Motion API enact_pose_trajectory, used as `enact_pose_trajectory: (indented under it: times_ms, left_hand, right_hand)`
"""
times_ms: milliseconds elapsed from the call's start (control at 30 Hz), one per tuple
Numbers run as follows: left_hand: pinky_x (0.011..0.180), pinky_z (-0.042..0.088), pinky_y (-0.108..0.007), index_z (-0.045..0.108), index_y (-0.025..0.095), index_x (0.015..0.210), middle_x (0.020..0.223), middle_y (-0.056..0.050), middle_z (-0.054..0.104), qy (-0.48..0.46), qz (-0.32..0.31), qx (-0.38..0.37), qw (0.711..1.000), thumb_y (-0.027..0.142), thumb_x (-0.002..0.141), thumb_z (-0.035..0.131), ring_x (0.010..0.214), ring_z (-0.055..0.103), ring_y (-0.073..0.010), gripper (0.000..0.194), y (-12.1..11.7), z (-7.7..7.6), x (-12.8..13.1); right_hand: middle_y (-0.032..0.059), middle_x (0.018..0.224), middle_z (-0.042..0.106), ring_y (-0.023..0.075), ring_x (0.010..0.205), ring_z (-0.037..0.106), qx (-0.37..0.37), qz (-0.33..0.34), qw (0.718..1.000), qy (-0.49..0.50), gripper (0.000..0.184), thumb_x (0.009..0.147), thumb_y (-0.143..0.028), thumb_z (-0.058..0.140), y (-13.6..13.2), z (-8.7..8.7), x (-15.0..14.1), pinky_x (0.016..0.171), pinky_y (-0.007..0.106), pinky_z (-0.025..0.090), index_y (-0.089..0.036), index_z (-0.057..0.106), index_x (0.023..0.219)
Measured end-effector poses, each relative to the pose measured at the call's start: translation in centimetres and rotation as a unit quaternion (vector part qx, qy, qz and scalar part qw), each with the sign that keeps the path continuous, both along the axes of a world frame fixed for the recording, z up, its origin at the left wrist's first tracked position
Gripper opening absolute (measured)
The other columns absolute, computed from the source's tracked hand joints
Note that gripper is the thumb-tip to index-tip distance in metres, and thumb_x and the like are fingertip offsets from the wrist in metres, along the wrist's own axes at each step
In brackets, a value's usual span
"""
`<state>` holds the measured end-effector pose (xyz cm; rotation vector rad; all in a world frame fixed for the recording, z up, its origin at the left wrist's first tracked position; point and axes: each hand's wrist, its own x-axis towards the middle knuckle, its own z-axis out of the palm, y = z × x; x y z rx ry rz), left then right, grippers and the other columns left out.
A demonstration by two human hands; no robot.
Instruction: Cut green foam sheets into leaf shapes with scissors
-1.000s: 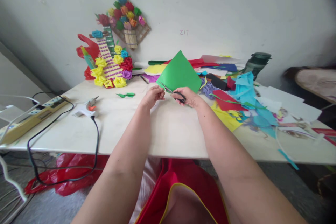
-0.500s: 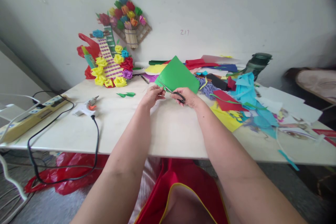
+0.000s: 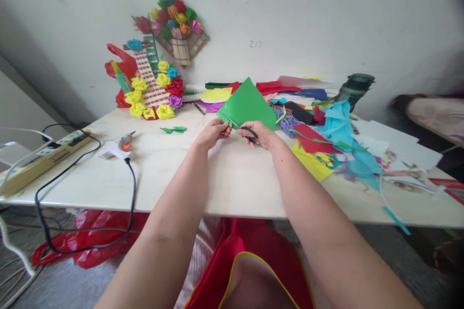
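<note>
A green sheet (image 3: pixel 248 104) is found above the middle of the table (image 3: pixel 246 183), tilted up with one corner pointing towards the wall (image 3: pixel 308 19). Its near-left corner is pinched by the left hand (image 3: pixel 216 133), whose fingers are pressed together. A pair of scissors (image 3: pixel 251 132) is gripped by the right hand (image 3: pixel 261 135), with the fingers curled about the black handles and the blades directed at the same corner, close to the left fingertips.

As to progress, two small pointed green pieces (image 3: pixel 174 130) are noted lying on the table to the left of the left hand, apart from the sheet; they are judged to have been cut already. The sheet itself is largely whole, with a broad uncut area left, so cutting is judged to be under way and far from using up the paper. Because the blades are thin and partly lost against the green, it cannot be established how deep any present cut runs.

Finished-looking paper flowers (image 3: pixel 138 97) are recorded at the rear left. A glue gun (image 3: pixel 121 148) is observed lying nearer the power strip (image 3: pixel 54 155), untouched by either hand.
</note>
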<state>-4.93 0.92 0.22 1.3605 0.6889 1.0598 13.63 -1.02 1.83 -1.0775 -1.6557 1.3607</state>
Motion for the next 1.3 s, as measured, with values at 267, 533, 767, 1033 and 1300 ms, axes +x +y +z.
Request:
enact_pose_trajectory:
  times_ms: [267,533,767,1033,1300]
  left_hand:
    - [0.054,0.046,-0.021,0.047,0.016,0.073,0.056,0.004,0.048,-0.01,0.0,-0.007,1.0,0.028,0.074,0.064,0.047,0.045,-0.0057,0.021,-0.5,0.5,0.0]
    - [0.054,0.046,-0.021,0.046,0.016,0.071,0.054,0.005,0.046,-0.016,-0.019,-0.018,1.0,0.029,0.073,0.066,0.046,0.043,-0.0055,0.024,-0.3,0.4,-0.8]
    - [0.054,0.046,-0.021,0.046,0.016,0.071,0.053,0.005,0.043,-0.01,-0.048,-0.017,0.999,0.028,0.073,0.066,0.044,0.04,-0.0048,0.023,-0.4,0.4,-1.6]
    - [0.053,0.045,-0.02,0.045,0.015,0.067,0.051,0.006,0.042,0.004,-0.049,-0.033,0.998,0.029,0.073,0.067,0.043,0.037,-0.0038,0.026,-0.6,0.7,-1.8]
    - [0.056,0.047,-0.022,0.046,0.014,0.067,0.051,0.006,0.041,0.005,-0.052,-0.044,0.998,0.028,0.074,0.067,0.043,0.036,-0.0035,0.026,-0.6,0.6,-1.8]
  right_hand:
    - [-0.0056,0.041,0.049,0.0046,0.029,0.036,0.019,0.001,1.0,0.007,0.019,0.071,-0.029,0.068,0.2,-0.2,-0.1,0.027,0.016,0.028,-0.014,0.056,0.071]
    - [-0.0059,0.041,0.049,0.0038,0.029,0.035,0.026,0.012,1.0,0.004,0.023,0.068,-0.031,0.071,0.5,-0.3,-0.2,0.026,0.015,0.026,-0.014,0.057,0.073]
    - [-0.0063,0.041,0.049,0.0035,0.029,0.035,0.026,0.022,0.999,0.001,0.023,0.067,-0.03,0.072,0.5,-0.5,-0.2,0.026,0.015,0.027,-0.013,0.058,0.075]
    - [-0.0059,0.04,0.049,0.0036,0.028,0.034,0.022,0.026,0.999,-0.004,0.021,0.069,-0.029,0.069,0.4,-0.4,-0.3,0.026,0.015,0.027,-0.012,0.058,0.076]
    - [-0.0062,0.04,0.049,0.0035,0.028,0.035,0.022,0.023,0.999,-0.009,0.02,0.069,-0.028,0.069,0.2,-0.3,-0.2,0.026,0.015,0.027,-0.012,0.058,0.076]
